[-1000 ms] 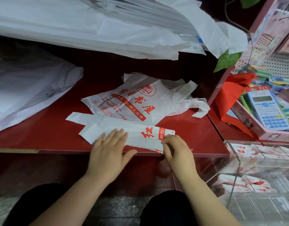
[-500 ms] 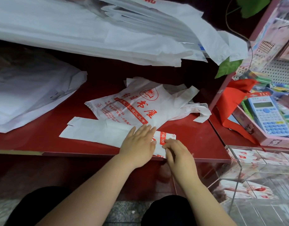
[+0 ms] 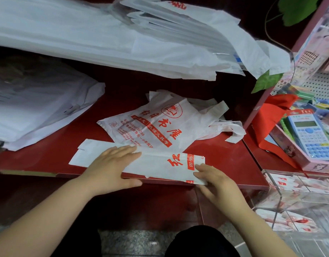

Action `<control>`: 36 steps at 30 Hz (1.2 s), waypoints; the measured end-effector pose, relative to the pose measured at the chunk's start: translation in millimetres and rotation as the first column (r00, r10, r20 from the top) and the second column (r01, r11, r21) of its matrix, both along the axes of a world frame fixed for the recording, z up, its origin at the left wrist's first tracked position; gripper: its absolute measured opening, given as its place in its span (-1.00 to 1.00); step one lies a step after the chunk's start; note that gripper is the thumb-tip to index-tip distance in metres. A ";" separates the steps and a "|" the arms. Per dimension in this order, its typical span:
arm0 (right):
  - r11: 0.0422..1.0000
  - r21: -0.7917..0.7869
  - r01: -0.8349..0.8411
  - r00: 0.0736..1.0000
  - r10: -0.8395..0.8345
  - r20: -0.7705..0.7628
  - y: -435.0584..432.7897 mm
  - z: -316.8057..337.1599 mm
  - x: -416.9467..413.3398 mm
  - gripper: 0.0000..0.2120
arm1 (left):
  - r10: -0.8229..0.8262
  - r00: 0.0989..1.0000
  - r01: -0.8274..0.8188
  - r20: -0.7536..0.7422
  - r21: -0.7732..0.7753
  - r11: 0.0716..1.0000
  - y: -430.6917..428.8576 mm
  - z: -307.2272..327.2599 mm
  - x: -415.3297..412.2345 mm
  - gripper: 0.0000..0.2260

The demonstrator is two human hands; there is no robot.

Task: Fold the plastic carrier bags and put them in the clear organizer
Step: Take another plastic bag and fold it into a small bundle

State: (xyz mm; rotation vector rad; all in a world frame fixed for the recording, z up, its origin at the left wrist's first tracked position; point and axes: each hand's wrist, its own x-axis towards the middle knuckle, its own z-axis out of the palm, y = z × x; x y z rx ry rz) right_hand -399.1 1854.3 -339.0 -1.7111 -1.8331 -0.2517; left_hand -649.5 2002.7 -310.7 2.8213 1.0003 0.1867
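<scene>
A white carrier bag with red print, folded into a long strip [image 3: 160, 164], lies along the front edge of the red shelf [image 3: 48, 154]. My left hand [image 3: 111, 164] presses flat on the strip's middle, fingers straight. My right hand [image 3: 213, 179] rests on the strip's right end at the shelf edge; I cannot tell if it pinches the plastic. Behind the strip lies an unfolded white bag [image 3: 160, 125] with red lettering. The clear organizer [image 3: 290, 197] stands at the lower right with folded bags inside.
Large stacks of white bags lie on the upper shelf [image 3: 104, 39] and at the left [image 3: 33, 108]. To the right are a red cloth [image 3: 271, 119], a blue calculator [image 3: 312, 134] on a pink box and a green leaf [image 3: 267, 80].
My left hand slid right along the strip, then back left to its middle. The strip now shows more of its red print. My right hand stayed at the right end.
</scene>
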 end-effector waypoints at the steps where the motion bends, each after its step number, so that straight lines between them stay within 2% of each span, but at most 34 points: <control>1: 1.000 0.021 -0.006 0.999 0.005 0.038 1.5 4.3 2.5 -0.79 | -0.060 0.998 0.057 0.037 0.084 0.995 3.4 -1.3 -6.7 0.02; 4: 0.996 0.073 -0.057 0.980 0.042 0.196 13.1 22.8 5.8 -0.84 | -0.136 0.979 0.100 0.150 0.226 0.969 9.5 -8.7 -28.2 -0.46; 6: 0.985 0.150 -0.085 0.965 0.044 0.258 25.1 36.5 8.2 -0.75 | -0.164 0.960 0.106 0.225 0.251 0.962 10.3 -12.6 -39.7 -0.60; 8: 0.961 0.264 -0.086 0.953 0.002 0.304 39.2 47.3 11.0 -0.74 | -0.191 0.933 0.092 0.306 0.311 0.946 7.0 -10.5 -48.2 -0.62; 10: 0.931 0.358 -0.070 0.939 -0.060 0.339 55.0 53.2 13.0 -0.77 | -0.203 0.910 0.051 0.360 0.391 0.919 2.7 -6.8 -52.1 -0.44; 12: 0.922 0.381 -0.062 0.902 -0.112 0.416 71.4 54.0 17.0 -0.77 | -0.200 0.889 -0.001 0.411 0.440 0.898 -8.8 -3.3 -49.1 -0.39; 15: 0.958 0.287 -0.025 0.811 -0.148 0.566 87.7 46.8 27.0 -0.74 | -0.191 0.892 -0.015 0.410 0.449 0.893 -27.9 -6.1 -34.0 -0.63; 17: 0.970 0.222 0.098 0.762 -0.217 0.610 90.3 39.7 30.7 -0.84 | -0.181 0.903 0.013 0.389 0.399 0.917 -39.5 -9.1 -20.5 -0.72; 19: 0.964 0.171 0.203 0.758 -0.265 0.596 88.0 31.5 29.8 -0.70 | -0.163 0.914 0.028 0.371 0.345 0.938 -49.7 -15.0 -11.0 -0.70; 22: 0.938 0.214 0.273 0.783 -0.346 0.516 70.1 32.9 14.3 -0.54 | -0.149 0.912 0.042 0.382 0.274 0.961 -59.1 -19.1 -10.9 -0.47; 23: 0.951 0.208 0.229 0.835 -0.302 0.460 61.3 33.2 3.3 -0.48 | -0.152 0.908 0.058 0.392 0.241 0.969 -59.5 -16.2 -14.4 -0.41; 25: 0.987 0.158 0.041 0.946 -0.089 0.313 42.3 26.4 -26.2 -0.45 | -0.177 0.894 0.100 0.411 0.202 0.974 -54.8 -10.1 -21.5 -0.40; 27: 0.987 0.053 -0.154 0.966 0.139 0.220 28.7 13.8 -55.1 -0.46 | -0.184 0.885 0.103 0.427 0.205 0.973 -44.0 -6.0 -24.5 -0.43; 30: 0.976 -0.007 -0.218 0.938 0.211 0.276 30.2 -10.0 -76.4 -0.45 | -0.140 0.890 0.072 0.435 0.170 0.983 -24.4 -4.2 -23.2 -0.58; 31: 0.978 0.027 -0.206 0.941 0.190 0.281 34.6 -14.1 -78.6 -0.49 | -0.106 0.897 0.062 0.428 0.117 0.991 -19.3 -1.7 -21.4 -0.57; 34: 0.961 0.191 -0.200 0.974 0.174 0.145 42.9 -13.4 -78.7 -0.77 | -0.032 0.929 0.073 0.369 -0.096 0.993 -10.0 7.3 -15.6 -0.33; 36: 0.949 0.237 -0.210 0.977 0.198 0.074 41.4 -13.2 -72.4 -0.82 | -0.052 0.945 0.101 0.323 -0.136 0.986 -7.3 8.5 -10.7 -0.29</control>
